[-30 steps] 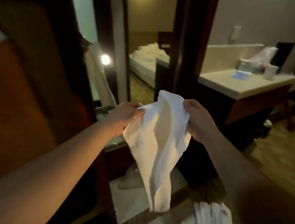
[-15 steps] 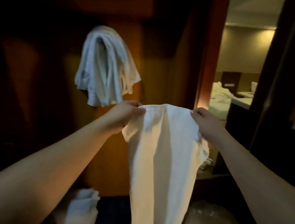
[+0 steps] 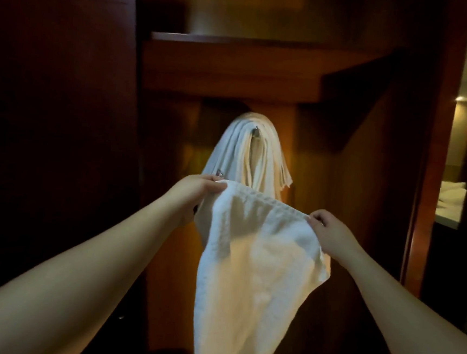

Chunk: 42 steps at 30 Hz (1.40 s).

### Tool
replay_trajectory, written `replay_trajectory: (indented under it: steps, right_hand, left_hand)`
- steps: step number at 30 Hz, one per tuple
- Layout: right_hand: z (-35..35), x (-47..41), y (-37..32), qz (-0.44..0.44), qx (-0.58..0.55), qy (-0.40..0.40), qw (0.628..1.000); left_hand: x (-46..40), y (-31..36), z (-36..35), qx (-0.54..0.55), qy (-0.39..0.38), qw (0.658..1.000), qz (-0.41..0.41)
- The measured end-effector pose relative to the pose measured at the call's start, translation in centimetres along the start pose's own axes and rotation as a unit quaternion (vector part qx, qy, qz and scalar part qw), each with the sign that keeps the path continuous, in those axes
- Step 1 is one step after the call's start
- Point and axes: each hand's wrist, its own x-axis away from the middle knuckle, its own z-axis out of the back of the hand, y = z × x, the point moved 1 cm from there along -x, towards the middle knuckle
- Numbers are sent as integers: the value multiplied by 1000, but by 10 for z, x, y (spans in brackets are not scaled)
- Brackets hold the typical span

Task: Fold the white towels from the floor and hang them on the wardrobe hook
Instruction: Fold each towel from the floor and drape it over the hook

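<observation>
So the white towel is up in the air, held stretched by its top edge just below and in front of the wardrobe hook, and that's the landmark for everything here. The left hand pinches the top corner on the left with its fingers closed on the cloth, and the right hand pinches the other corner the same way, so both sets of fingers are narrow and holding towel, nothing loose. The top edge runs roughly side to side, tilted a bit, with the left end higher and closer to the hook than the right end. The towel's long axis hangs straight down from that edge, and the bottom narrows and runs out of view, so how it ends is anybody's guess. The hook sits up and away from the fingers, pretty much centred above the span between the two hands, with the left hand looking like the nearer one. It's already loaded with a stack of hung towels draped over both sides, so only a bit of metal shows. Above the hook is a wooden shelf, and far off to the right of it a lit room with a bed peeks through.
</observation>
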Motion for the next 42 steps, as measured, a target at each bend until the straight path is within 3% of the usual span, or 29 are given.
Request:
replay_trajectory:
  steps: [5,10,13,15,18,20,23,26,29,32,34,36,40,42]
  right_hand:
    - [-24,-12,-15,21,55,1,998]
    - [-40,-25,-7,14,129,-41,991]
    - [-40,-30,-7,-2,98,-16,995]
    - [-36,-34,-9,-10,60,14,998]
    - [-28,-41,-10,-11,38,38,998]
    - [-25,-44,-10,-12,35,45,998]
    - [-21,-48,-11,-34,10,65,997]
    - [-14,-49,-8,-45,19,77,996]
    - [-2,-46,-1,-52,19,79,995]
    - [9,-41,3,-47,44,54,996]
    - [12,-36,6,-55,51,25,997]
    - [13,-29,10,-74,55,-18,996]
    - [15,-8,16,-99,101,-115,983]
    - [14,4,17,-104,62,-163,979]
  left_hand:
    - [4,2,33,-2,24,1000,0]
    - [9,1,57,-68,57,996,-4]
    - [6,3,68,-158,67,984,-48]
    - [5,5,74,-285,61,953,-82]
    - [7,5,72,-522,44,849,-77]
    - [9,0,69,-603,42,793,-71]
    - [11,-9,68,-625,60,776,-56]
    - [10,-15,74,-551,89,829,-34]
    - [11,-21,82,-346,99,933,-35]
    - [17,-34,75,-107,90,990,-11]
    - [19,-45,64,40,77,996,1]
    - [20,-53,50,115,83,990,9]
    - [23,-69,26,176,115,976,51]
    - [24,-75,13,186,127,972,69]
